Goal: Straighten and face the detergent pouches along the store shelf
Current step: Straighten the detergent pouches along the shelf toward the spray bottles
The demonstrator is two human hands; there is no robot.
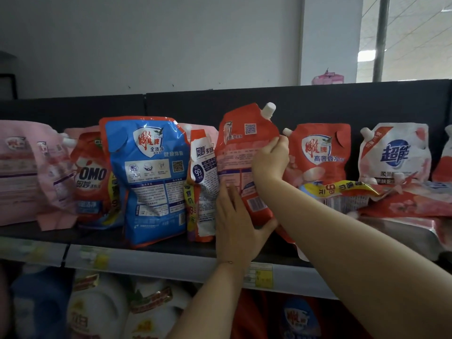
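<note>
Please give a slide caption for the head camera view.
Left hand and right hand grip a red pouch, back label outward, at the shelf.

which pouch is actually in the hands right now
The red pouch showing its back, barcode and white corner spout. The left hand holds its lower edge, the right hand grips its right edge; no other pouch is gripped.

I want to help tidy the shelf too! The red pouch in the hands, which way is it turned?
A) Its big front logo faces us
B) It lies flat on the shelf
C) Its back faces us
C: the red pouch, held upright by the left hand and the right hand, shows small print, a QR code and a barcode.
</note>
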